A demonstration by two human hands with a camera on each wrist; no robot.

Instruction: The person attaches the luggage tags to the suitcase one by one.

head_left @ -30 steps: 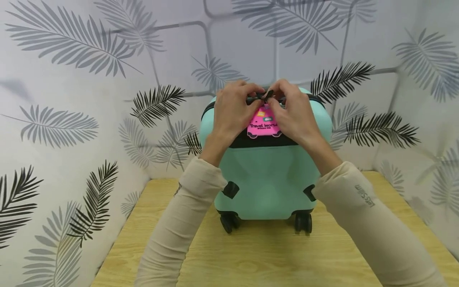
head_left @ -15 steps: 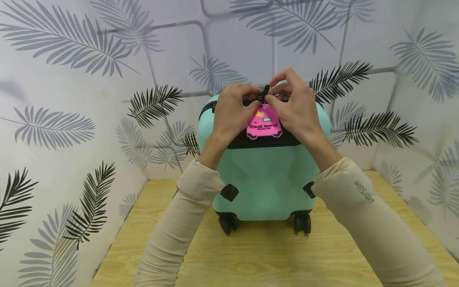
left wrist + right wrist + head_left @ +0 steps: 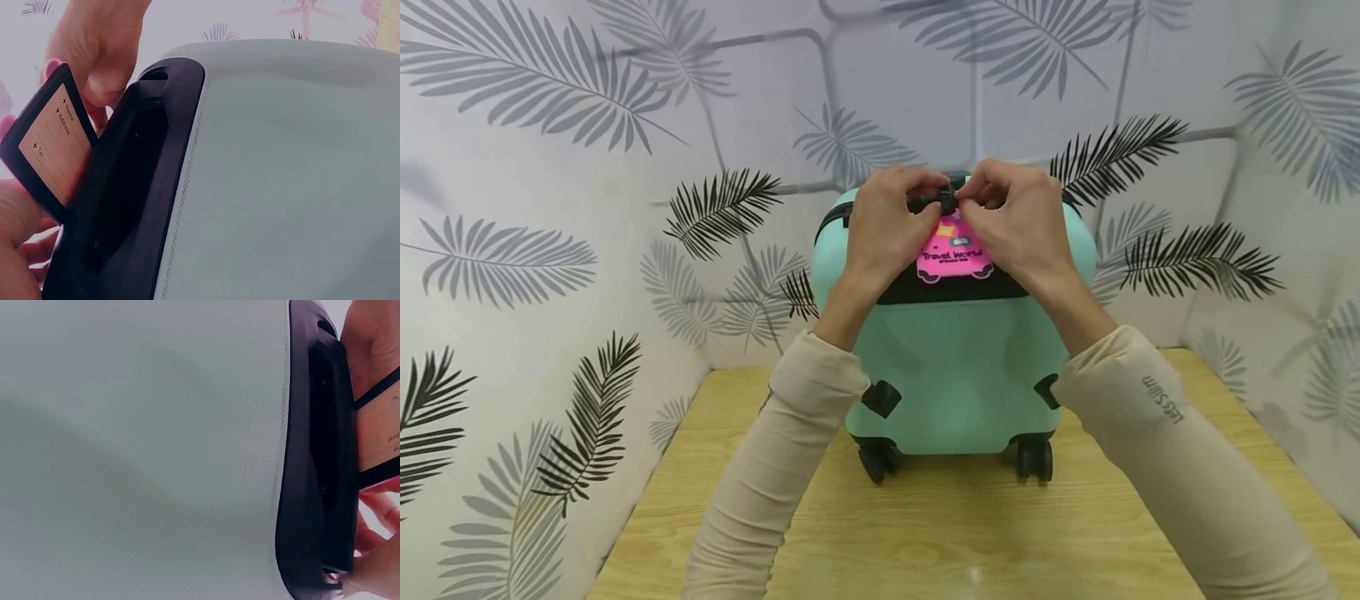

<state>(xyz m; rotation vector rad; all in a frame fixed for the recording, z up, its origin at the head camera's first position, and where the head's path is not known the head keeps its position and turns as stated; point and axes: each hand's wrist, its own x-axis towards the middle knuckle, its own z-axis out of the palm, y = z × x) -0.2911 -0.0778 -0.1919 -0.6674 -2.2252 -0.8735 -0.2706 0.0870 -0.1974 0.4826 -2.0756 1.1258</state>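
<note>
A mint-green suitcase (image 3: 955,375) stands upright on its black wheels. From its black top handle (image 3: 334,456) hangs a pink luggage tag (image 3: 955,254) printed "Travel World". The tag's back, a card (image 3: 57,140) with name, address and tel lines in a dark frame, faces the left wrist view. At the top of the tag, my left hand (image 3: 887,225) pinches the black strap (image 3: 947,198) between thumb and fingers. My right hand (image 3: 1018,221) pinches the same strap from the other side. Fingers and handle partly hide the strap's ends.
A light wooden tabletop (image 3: 925,542) lies beneath the suitcase. Close behind and at both sides stand pale walls (image 3: 760,108) with a feather-leaf pattern.
My right hand lifts the strap's end up, then comes back down to the handle. The strap now lies lower, with a dark loop between my fingertips. My left hand stays nearly in place.
</note>
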